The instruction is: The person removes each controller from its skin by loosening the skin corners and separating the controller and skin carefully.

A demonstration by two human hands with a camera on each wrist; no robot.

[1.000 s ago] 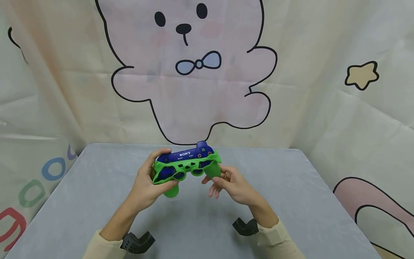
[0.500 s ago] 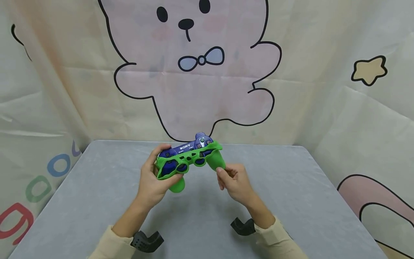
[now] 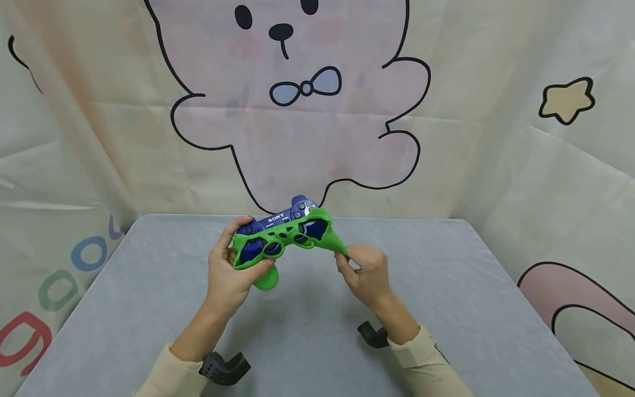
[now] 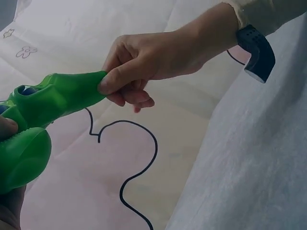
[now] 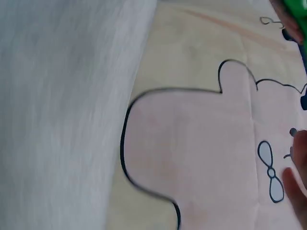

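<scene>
A blue Sony game controller (image 3: pixel 275 218) sits inside a green silicone sleeve (image 3: pixel 284 234), held up above the table. My left hand (image 3: pixel 226 275) grips its left side, thumb across the front and fingers behind. My right hand (image 3: pixel 366 275) pinches the tip of the sleeve's right handle between thumb and fingers. That handle is stretched to a taper, and blue shows through the widened opening beside it. In the left wrist view the right hand (image 4: pixel 144 64) pulls the green sleeve end (image 4: pixel 79 91). Only a corner of the green sleeve (image 5: pixel 298 12) appears in the right wrist view.
A grey cloth-covered table (image 3: pixel 297 342) lies under both hands. Behind it hangs a curtain (image 3: pixel 471 138) printed with a bear and a star. Black curved wrist mounts (image 3: pixel 225 368) stick out from both sleeves' cuffs.
My right hand has gone from loosely touching the right handle to pinching its tip and drawing it outward. The sleeve's right handle has stretched, and the controller has tilted up at its right side.
</scene>
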